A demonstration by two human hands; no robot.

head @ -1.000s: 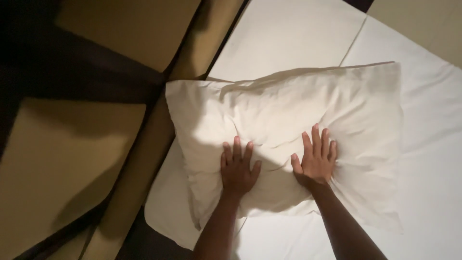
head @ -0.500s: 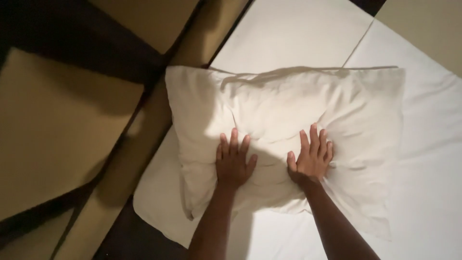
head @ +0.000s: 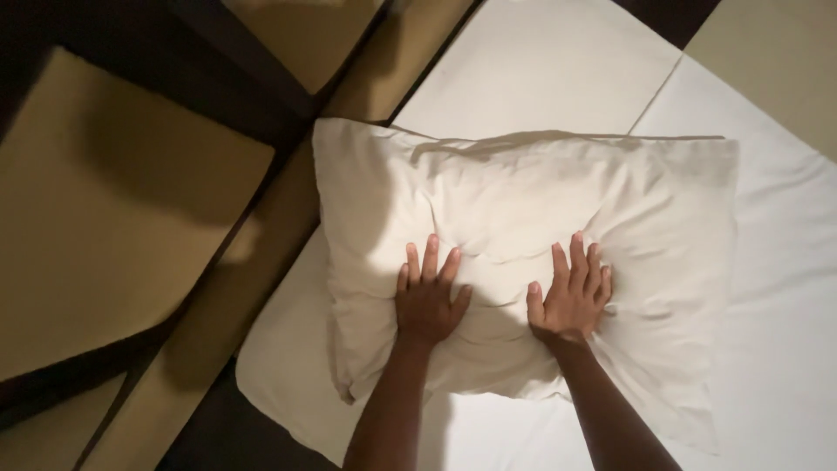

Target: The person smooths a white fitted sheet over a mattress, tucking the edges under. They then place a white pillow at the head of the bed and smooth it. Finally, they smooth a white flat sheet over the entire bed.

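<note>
White pillow (head: 523,218) under both flat palms, seemingly pressed, on bed (head: 785,349).

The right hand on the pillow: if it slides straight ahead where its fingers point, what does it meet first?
The right hand lies flat on the white pillow, fingers pointing up the picture. It would likely cross more pillow, then its far edge and the white sheet beyond.

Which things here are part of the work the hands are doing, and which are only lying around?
In use:
- white pillow, pressed flat under both palms
- left hand, open on the pillow
- right hand, open on the pillow
- white sheet, under the pillow

Only around:
- tan panels with dark frame, at left
</note>
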